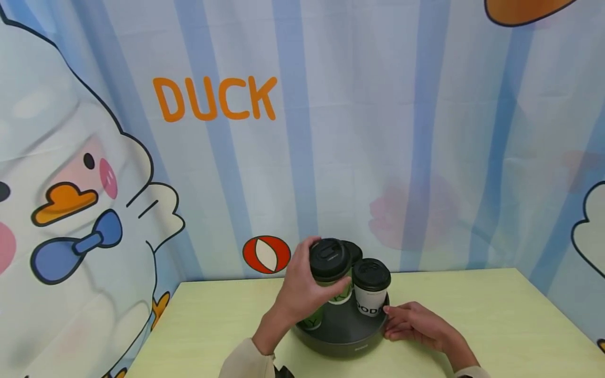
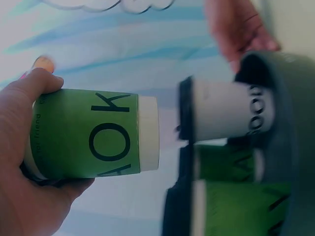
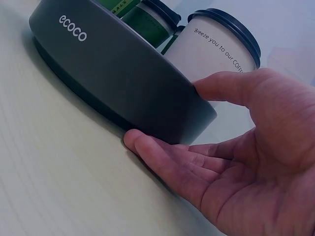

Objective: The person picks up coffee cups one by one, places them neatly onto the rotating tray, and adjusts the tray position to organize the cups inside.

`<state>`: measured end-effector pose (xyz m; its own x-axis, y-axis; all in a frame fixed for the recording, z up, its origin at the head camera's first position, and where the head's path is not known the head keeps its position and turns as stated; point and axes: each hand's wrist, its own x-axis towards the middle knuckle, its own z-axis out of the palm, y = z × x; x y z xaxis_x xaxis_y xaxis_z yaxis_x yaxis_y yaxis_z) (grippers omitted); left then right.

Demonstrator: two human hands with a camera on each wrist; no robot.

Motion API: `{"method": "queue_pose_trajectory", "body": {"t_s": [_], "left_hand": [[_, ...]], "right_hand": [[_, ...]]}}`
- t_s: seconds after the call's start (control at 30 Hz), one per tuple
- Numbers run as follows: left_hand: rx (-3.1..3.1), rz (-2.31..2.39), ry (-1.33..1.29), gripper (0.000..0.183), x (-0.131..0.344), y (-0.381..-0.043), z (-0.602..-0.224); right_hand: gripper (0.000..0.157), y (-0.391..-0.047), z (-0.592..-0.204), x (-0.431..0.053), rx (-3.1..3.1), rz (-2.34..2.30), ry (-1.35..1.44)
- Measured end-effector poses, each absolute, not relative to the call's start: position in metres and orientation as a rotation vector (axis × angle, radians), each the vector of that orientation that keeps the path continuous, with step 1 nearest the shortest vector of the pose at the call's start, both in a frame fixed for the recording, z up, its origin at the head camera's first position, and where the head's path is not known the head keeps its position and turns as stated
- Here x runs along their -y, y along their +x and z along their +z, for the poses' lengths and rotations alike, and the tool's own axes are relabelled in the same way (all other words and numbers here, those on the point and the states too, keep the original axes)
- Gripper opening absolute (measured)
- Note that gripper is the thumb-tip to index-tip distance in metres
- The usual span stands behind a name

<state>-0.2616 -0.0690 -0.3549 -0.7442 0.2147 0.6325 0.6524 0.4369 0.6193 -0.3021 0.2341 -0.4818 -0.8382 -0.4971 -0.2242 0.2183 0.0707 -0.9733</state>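
My left hand (image 1: pixel 302 289) grips a green paper coffee cup (image 2: pixel 93 132) with a black lid (image 1: pixel 329 259). The cup is raised, and its white base is apart from the dark grey round tray (image 1: pixel 345 344). On the tray stand a white paper cup (image 1: pixel 371 296) and two green cups, one of them (image 1: pixel 313 319) partly hidden behind my left hand. The tray's right edge is pinched by my right hand (image 1: pixel 416 325), the thumb (image 3: pixel 221 88) at the rim and the other fingers low against the side and underneath.
The tray sits on a pale yellow table (image 1: pixel 222 315). Behind it hangs a blue-striped curtain (image 1: pixel 331 131) with printed ducks, close to the table's back edge.
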Motion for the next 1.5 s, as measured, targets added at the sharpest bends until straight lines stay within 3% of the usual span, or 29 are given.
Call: {"method": "queue_pose_trajectory", "body": {"t_s": [0.23, 0.63, 1.0, 1.5], "left_hand": [[2.357, -1.190, -0.854, 0.088, 0.052, -0.256, -0.379], [2.493, -0.786, -0.796, 0.088, 0.038, -0.255, -0.414], [2.456, -0.396, -0.727, 0.092, 0.035, -0.257, -0.434], [2.376, -0.060, -0.707, 0.092, 0.032, -0.260, -0.446]], "right_hand": [[0.051, -0.304, -0.483, -0.235, -1.828, -1.815, -0.282], [0.047, -0.303, -0.484, -0.235, -1.830, -1.827, -0.285], [0.056, -0.302, -0.481, -0.236, -1.827, -1.815, -0.278], [0.053, -0.303, -0.482, -0.237, -1.834, -1.817, -0.273]]}}
